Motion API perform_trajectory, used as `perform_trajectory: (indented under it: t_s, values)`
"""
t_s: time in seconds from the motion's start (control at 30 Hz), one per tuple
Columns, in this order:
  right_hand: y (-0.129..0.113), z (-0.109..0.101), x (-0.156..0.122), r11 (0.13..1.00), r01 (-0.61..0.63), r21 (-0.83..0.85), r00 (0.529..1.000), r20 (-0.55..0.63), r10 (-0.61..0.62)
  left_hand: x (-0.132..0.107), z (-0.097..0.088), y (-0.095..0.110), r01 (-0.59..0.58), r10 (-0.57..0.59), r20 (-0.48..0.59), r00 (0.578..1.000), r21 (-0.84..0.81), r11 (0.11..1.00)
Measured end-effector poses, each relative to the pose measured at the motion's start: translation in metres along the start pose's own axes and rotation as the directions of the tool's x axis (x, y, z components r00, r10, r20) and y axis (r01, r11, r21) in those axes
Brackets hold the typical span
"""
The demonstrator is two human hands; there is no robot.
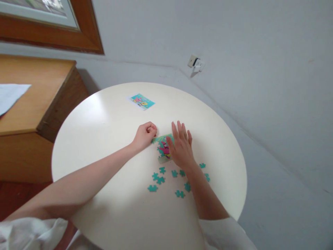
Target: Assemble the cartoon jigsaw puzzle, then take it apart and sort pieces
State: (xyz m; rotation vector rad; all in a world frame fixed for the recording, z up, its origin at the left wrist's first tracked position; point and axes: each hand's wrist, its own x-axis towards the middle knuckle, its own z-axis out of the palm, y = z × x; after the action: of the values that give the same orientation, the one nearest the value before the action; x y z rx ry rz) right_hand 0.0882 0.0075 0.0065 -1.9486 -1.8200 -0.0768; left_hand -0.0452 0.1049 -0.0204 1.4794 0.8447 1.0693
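Observation:
A partly joined jigsaw puzzle [161, 153] lies on the round white table, showing a pink cartoon starfish on teal. Its left edge is uneven with tabs and notches. My right hand [182, 146] is open, palm down with fingers stretched forward, covering the puzzle's right side. The thumb lies over the picture. At the puzzle's upper left corner, my left hand [146, 134] is closed with its fingers curled in; whatever they may hold is hidden. Several loose teal puzzle pieces [153, 188] are scattered nearer to me, some beside my right forearm.
Farther back on the white table [117, 114] lies a small printed picture card [142, 101] with cartoon figures. A wooden cabinet [39, 83] with a white sheet [11, 95] stands at left. The wall behind carries a socket with a plug [197, 65].

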Motion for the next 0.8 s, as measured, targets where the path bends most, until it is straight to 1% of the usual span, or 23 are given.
perform_trajectory:
  t_s: [0.03,0.1,0.17,0.3,0.43,0.5,0.53,0.6,0.67,0.7,0.73,0.8]
  values:
    - [-0.002,0.004,-0.002,0.999,-0.009,-0.041,0.997,0.082,0.013,0.001,0.0,0.0,-0.008,0.008,-0.017,1.0,-0.005,1.0]
    - [-0.004,0.012,-0.005,0.996,-0.016,-0.085,0.974,0.224,0.034,0.002,0.0,-0.001,-0.019,0.019,-0.034,0.999,-0.015,1.0]
    - [-0.004,0.017,-0.006,0.994,-0.018,-0.109,0.952,0.301,0.05,0.003,0.0,-0.001,-0.016,0.015,-0.033,0.999,-0.024,1.0]
    - [-0.003,0.018,-0.006,0.992,-0.031,-0.126,0.943,0.326,0.071,0.003,0.001,-0.001,-0.011,0.01,-0.014,1.0,-0.048,0.999]
    - [-0.002,0.017,-0.005,0.997,-0.039,-0.069,0.944,0.324,0.059,0.004,0.001,-0.002,-0.018,0.017,-0.002,1.0,-0.04,0.999]
    - [0.001,0.015,-0.003,0.997,-0.073,-0.001,0.959,0.274,0.071,0.004,0.001,-0.002,-0.018,0.018,0.0,1.0,-0.036,0.999]
    - [0.004,0.012,-0.002,0.995,-0.096,0.038,0.972,0.217,0.086,0.004,0.001,-0.002,-0.017,0.017,0.003,1.0,-0.035,0.999]
    - [0.012,0.004,0.0,0.985,-0.12,0.121,0.992,0.043,0.116,0.004,0.0,0.0,-0.01,0.011,0.008,1.0,-0.034,0.999]
    - [0.024,-0.007,0.0,0.98,-0.076,0.184,0.984,-0.142,0.103,0.003,0.0,0.002,-0.001,0.001,0.009,1.0,-0.031,1.0]
    - [0.031,-0.014,-0.002,0.978,-0.048,0.202,0.974,-0.208,0.091,0.003,0.0,0.003,0.002,-0.002,0.006,1.0,-0.028,1.0]
    - [0.038,-0.02,-0.005,0.979,-0.028,0.203,0.965,-0.25,0.08,0.003,0.001,0.004,0.005,-0.005,0.002,1.0,-0.024,1.0]
    - [0.052,-0.03,-0.016,0.984,-0.007,0.177,0.958,-0.28,0.057,0.002,0.001,0.005,0.007,-0.007,-0.004,1.0,-0.013,1.0]
